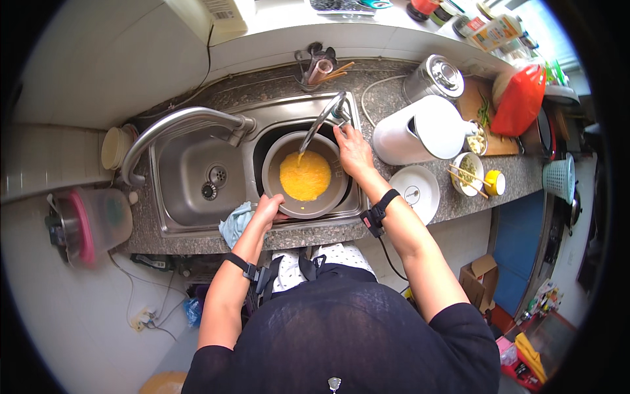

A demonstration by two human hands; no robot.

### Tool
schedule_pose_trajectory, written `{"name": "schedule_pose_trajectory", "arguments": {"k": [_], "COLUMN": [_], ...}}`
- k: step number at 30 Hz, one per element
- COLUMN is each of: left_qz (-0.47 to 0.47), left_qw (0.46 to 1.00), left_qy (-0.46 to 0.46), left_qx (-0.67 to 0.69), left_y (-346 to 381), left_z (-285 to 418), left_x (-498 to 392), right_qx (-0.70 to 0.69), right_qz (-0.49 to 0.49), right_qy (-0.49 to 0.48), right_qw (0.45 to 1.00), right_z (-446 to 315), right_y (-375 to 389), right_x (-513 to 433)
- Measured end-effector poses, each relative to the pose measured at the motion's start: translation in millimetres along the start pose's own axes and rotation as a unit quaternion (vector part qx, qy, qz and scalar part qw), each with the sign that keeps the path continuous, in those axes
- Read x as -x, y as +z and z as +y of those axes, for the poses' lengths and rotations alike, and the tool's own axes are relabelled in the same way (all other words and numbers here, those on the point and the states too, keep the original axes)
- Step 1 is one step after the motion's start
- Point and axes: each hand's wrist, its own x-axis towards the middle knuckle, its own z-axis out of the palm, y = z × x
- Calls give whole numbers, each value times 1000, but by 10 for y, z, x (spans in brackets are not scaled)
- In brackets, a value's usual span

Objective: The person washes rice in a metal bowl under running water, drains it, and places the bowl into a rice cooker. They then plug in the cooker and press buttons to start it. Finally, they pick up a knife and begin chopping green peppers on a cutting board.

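A grey inner cooking pot (339,184) with level marks on its wall sits in the right basin of the steel sink. Yellow grain (305,180), which looks like millet, covers its bottom in liquid. A thin stream falls into it from a slim curved tap (317,125). My left hand (268,212) grips the pot's rim at the lower left, thumb on top, its other fingers partly hidden. My right hand (355,150) is beyond the pot's right side, its fingertips on the small lever (345,122) at the slim tap's base. A light-blue cloth (237,224) lies by my left hand.
The left basin (192,172) has a large tap (182,115) arching over it. Right of the sink stand a white kettle (413,133), a white plate (418,192), a steel canister (433,81) and a bowl with chopsticks (465,172). A utensil holder (312,74) stands behind.
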Motion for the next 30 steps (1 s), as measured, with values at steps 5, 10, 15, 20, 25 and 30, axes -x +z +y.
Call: {"name": "schedule_pose_trajectory", "arguments": {"k": [5, 10, 15, 20, 25, 30], "left_qz": [-32, -15, 27, 145, 225, 216], "left_qw": [998, 998, 999, 857, 701, 690], "left_qy": [-22, -50, -14, 331, 401, 381], "left_qx": [45, 42, -35, -368, -546, -577], "left_y": [68, 64, 13, -443, -1053, -2107], "left_z": [-36, -49, -23, -358, -855, -1136], "left_x": [-100, -199, -68, 475, 712, 633], "right_qx": [-81, -149, -208, -313, -329, -295], "right_qz": [-39, -18, -29, -81, -149, -148], "right_qy": [1, 16, 74, 49, 26, -13], "right_qw": [996, 989, 975, 945, 932, 944], "right_z": [70, 116, 118, -214, -964, -1644], "right_y": [-70, -198, -394, -695, -752, -670], "right_x": [4, 131, 493, 1039, 1239, 1174]}}
